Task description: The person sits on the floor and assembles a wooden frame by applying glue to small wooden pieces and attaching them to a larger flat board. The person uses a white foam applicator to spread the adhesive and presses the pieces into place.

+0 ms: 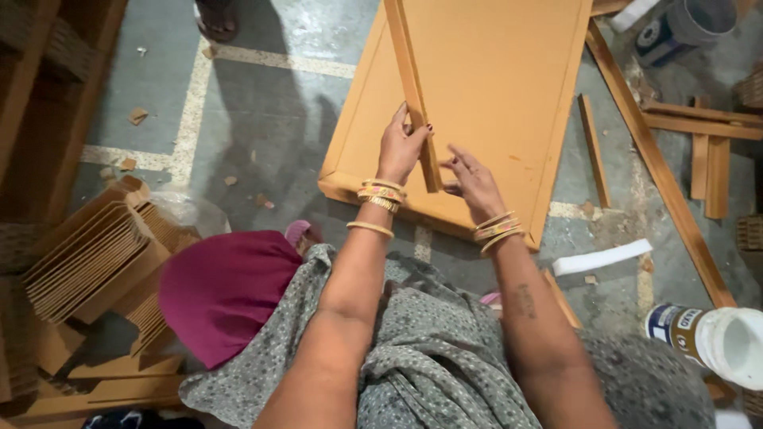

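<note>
The left hand (400,147) has its grip clamped on a narrow wooden strip (412,87) that lies on the orange panel (493,87), running from the hand toward 12 o'clock. The right hand (474,184), at 4 o'clock from the left, rests its spread, unclamped fingers on the panel beside the strip's near end. The panel lies on the floor (262,127), with a white tub (727,342) at 4 o'clock and stacked wood pieces (87,254) at 9 o'clock.

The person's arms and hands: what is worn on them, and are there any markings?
Both forearms are bare, no sleeves. The left hand has gold and patterned bangles at the wrist plus one thin bangle higher up, and dark nail polish. The right hand has similar stacked bangles; a small dark mark shows on that forearm.
</note>
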